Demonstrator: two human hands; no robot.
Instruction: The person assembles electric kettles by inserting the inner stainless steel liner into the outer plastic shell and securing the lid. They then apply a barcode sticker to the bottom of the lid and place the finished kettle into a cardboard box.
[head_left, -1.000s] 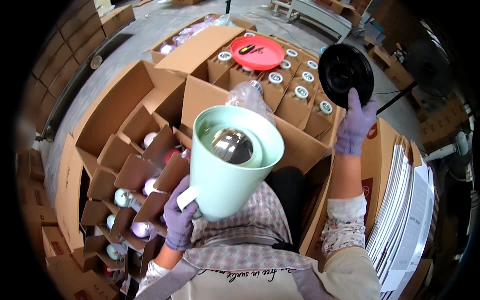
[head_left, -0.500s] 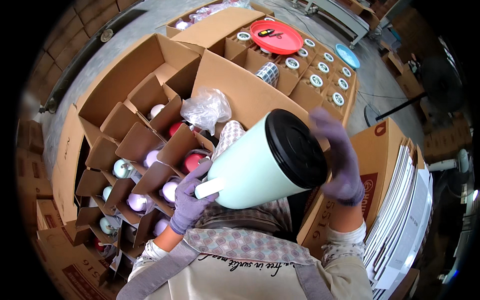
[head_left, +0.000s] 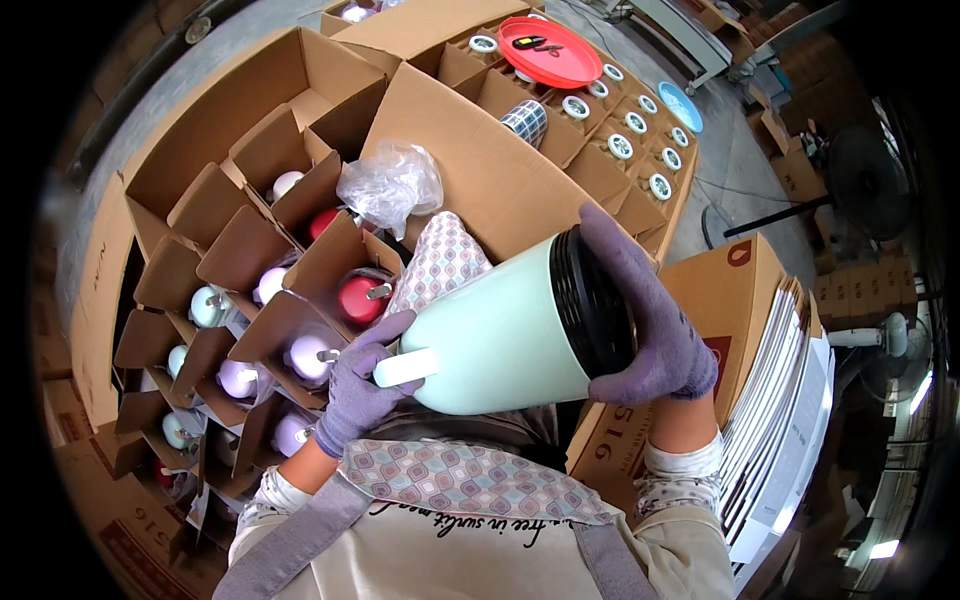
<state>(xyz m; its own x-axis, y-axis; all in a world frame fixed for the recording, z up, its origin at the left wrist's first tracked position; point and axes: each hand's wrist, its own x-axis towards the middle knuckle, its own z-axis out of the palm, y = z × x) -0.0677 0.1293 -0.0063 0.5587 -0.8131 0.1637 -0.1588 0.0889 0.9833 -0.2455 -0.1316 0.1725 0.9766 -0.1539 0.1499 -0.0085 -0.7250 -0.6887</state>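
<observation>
A large mint-green tumbler (head_left: 490,335) lies tilted across my lap, its base toward the left and its black lid (head_left: 592,310) toward the right. My left hand (head_left: 362,395), in a purple glove, grips the tumbler's base end beside a white tab-like piece (head_left: 407,368) that sticks out from it. Around the black lid curves my right hand (head_left: 655,330), also gloved, its thumb and fingers gripping the lid's sides. The palm hides part of the lid's top.
At left stands a divided carton (head_left: 225,175) with red, lilac and mint tumblers in its cells and a crumpled clear bag (head_left: 395,185) on it. Behind, another carton holds white-ringed items under a red tray (head_left: 548,62). Flat white sheets (head_left: 775,420) stand at right.
My right hand has come in from beside the lid and closed around it. The tumbler has turned so the lid points more to the right. My view has shifted slightly.
</observation>
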